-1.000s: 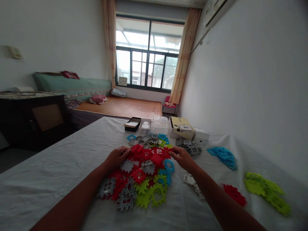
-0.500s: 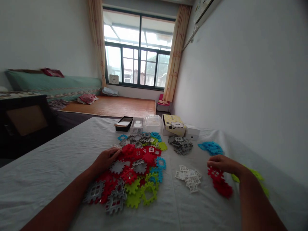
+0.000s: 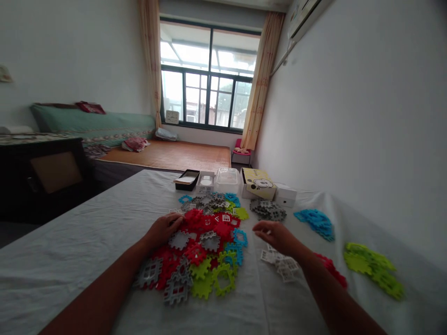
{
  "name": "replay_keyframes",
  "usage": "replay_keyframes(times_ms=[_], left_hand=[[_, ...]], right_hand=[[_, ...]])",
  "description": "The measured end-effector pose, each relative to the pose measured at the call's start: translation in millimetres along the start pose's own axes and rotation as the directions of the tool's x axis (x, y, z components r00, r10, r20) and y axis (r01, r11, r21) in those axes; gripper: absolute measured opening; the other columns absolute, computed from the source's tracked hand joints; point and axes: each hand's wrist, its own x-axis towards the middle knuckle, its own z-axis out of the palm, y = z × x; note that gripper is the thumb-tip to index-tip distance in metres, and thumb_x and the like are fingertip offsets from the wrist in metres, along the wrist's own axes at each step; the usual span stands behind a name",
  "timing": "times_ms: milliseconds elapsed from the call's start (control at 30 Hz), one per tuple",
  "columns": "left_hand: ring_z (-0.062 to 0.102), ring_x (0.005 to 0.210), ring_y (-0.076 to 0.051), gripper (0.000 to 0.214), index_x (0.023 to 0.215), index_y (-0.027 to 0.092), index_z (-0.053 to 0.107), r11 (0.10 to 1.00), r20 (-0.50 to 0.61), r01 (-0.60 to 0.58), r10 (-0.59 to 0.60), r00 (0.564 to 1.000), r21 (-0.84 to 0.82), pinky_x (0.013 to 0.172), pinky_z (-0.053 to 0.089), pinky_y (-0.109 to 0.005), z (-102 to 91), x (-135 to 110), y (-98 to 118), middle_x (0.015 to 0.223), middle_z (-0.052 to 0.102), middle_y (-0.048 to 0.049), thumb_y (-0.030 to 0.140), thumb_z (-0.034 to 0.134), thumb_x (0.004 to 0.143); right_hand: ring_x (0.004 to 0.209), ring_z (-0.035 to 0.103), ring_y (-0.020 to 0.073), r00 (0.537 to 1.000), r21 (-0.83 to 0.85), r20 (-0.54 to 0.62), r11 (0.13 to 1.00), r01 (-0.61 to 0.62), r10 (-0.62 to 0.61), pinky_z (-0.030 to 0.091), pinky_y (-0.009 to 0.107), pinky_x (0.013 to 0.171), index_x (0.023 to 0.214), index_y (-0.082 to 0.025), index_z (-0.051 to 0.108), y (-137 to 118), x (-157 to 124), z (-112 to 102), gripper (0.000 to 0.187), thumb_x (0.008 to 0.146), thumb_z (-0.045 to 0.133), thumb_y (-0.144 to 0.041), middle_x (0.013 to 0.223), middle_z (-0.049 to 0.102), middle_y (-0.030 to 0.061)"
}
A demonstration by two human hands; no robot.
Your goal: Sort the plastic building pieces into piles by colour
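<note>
We are in a narrow white-walled room with a window (image 3: 209, 77) at the far end and a bed (image 3: 104, 132) along the left side, and we lean over a table covered with a white cloth (image 3: 70, 246). In the middle of the cloth lies a mixed heap of toothed plastic tiles (image 3: 202, 242) in red, grey, green and blue. Our left hand (image 3: 164, 229) rests on the left edge of that heap, fingers curled loosely over a red tile; we cannot tell whether they grip it or only press on it. Our right hand (image 3: 275, 233) hovers over the cloth just to the right of the heap, fingers spread and holding nothing, with the fingertips pointing left toward the tiles. So the heap lies to the left of the right hand's fingers, a short reach away, and the left hand is the nearer of the two since it is already touching. Under and just behind the right wrist lies a small cluster of white tiles (image 3: 281, 263). Sorted piles sit further out on the right: a grey pile (image 3: 268, 210), a blue pile (image 3: 316, 222), a green pile (image 3: 373, 269) near the table edge, and a red pile (image 3: 331, 270) partly hidden by our forearm. Several small boxes (image 3: 260, 184) stand in a row at the far edge of the table.
</note>
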Motion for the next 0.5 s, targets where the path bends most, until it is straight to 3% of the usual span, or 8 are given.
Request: replay_keyframes(times_ms=[100,233,400,500], left_hand=[[0.061,0.083,-0.018,0.038,0.087,0.02,0.067,1.0,-0.001,0.008,-0.008,1.0,0.001,0.079,0.044,-0.025,-0.4,-0.6,1.3,0.088,0.068,-0.0031,0.042,0.036,0.088],[0.06,0.082,-0.018,0.038,0.087,0.02,0.066,1.0,0.003,0.007,-0.007,1.0,-0.026,0.078,0.044,-0.026,0.1,-1.4,0.9,0.088,0.067,-0.0037,0.042,0.036,0.088],[0.059,0.08,-0.018,0.037,0.085,0.02,0.066,0.999,-0.004,-0.003,0.002,1.0,-0.051,0.076,0.043,-0.026,0.8,-1.4,-0.1,0.086,0.066,-0.003,0.042,0.036,0.088],[0.059,0.079,-0.018,0.036,0.082,0.02,0.065,0.999,-0.006,-0.006,0.006,1.0,-0.052,0.076,0.043,-0.026,0.1,-1.2,0.9,0.084,0.066,-0.0027,0.041,0.036,0.088]], right_hand=[[0.089,0.061,0.0176,0.988,-0.046,0.051,0.988,0.15,-0.148,0.045,0.03,0.081,0.106,-0.021,0.063,-35.5,19.6,27.4,0.027,0.081,0.052,-0.027,0.104,0.067,0.0067],[0.109,0.053,0.0239,0.99,-0.136,0.017,0.981,0.139,-0.138,0.037,0.038,0.095,0.119,-0.02,0.056,-54.9,48.2,49.4,0.042,0.078,0.059,-0.031,0.118,0.061,0.0111],[0.095,0.059,0.0229,0.994,-0.113,0.024,0.988,0.109,-0.106,0.044,0.034,0.082,0.11,-0.023,0.061,-60.9,68.1,66.3,0.041,0.071,0.065,-0.035,0.104,0.067,0.0073],[0.085,0.062,0.0195,0.997,0.011,-0.044,0.997,0.071,-0.07,0.046,0.031,0.077,0.109,-0.022,0.061,-60.4,69.0,66.5,0.04,0.071,0.063,-0.036,0.097,0.068,0.0057]])
